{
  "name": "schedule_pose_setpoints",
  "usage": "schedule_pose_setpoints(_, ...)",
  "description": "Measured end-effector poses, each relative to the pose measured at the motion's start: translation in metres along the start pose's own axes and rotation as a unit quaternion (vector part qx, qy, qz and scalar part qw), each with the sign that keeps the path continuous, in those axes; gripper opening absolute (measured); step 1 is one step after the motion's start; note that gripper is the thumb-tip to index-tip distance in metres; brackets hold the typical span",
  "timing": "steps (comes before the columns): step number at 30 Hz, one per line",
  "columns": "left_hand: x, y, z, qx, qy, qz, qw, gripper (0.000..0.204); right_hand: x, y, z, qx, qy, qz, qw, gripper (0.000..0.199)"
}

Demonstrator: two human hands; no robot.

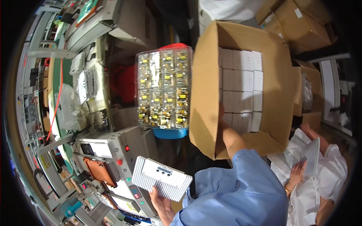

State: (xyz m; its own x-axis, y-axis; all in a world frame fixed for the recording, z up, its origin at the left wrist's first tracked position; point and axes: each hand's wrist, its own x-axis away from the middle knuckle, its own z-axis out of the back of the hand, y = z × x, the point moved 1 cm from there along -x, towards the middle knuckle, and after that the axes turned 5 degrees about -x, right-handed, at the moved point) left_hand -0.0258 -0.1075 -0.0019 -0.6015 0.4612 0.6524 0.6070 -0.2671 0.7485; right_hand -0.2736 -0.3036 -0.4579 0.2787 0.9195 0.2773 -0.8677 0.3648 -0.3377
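Note:
Low in the picture, my left hand (160, 201) grips the lower edge of a white ribbed panel (163, 177). A dark slot and several small dark holes mark the panel's smooth middle band. My right arm reaches over into an open cardboard box (278, 90). Rows of small white rectangular cases (237, 77) are packed inside it. Next to the left side of these cases is my right hand (221, 113), mostly hidden behind the box's left flap (203, 94), so its fingers do not show.
A clear plastic tray of small circuit boards (163, 86) rests on a blue bin (171, 133) left of the box. A machine with buttons and an orange-brown fixture (100, 171) stands at lower left. A person in white (318, 169) holds a light panel at right. Cardboard cartons (301, 22) are stacked at upper right.

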Motion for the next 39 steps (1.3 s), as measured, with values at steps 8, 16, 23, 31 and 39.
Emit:
schedule_pose_setpoints(8,0.004,0.005,0.016,0.025,0.015,-0.007,1.000,0.047,-0.001,-0.007,0.003,-0.228,-0.056,-0.068,0.970,0.032)
schedule_pose_setpoints(16,-0.010,0.010,0.013,0.108,-0.012,-0.014,0.994,0.043,-0.009,0.058,0.005,-0.519,-0.087,0.103,0.844,0.042)
schedule_pose_setpoints(23,-0.015,0.011,0.012,0.092,-0.017,-0.010,0.996,0.040,0.047,-0.076,-0.048,-0.507,-0.246,0.171,0.808,0.041)
schedule_pose_setpoints(31,-0.013,0.024,0.023,0.115,0.016,-0.015,0.993,0.040,0.053,-0.067,-0.049,-0.455,-0.235,0.144,0.847,0.041)
schedule_pose_setpoints(39,-0.020,0.035,0.033,0.140,0.016,-0.013,0.990,0.042,0.044,-0.060,-0.047,-0.406,-0.174,0.100,0.891,0.041)
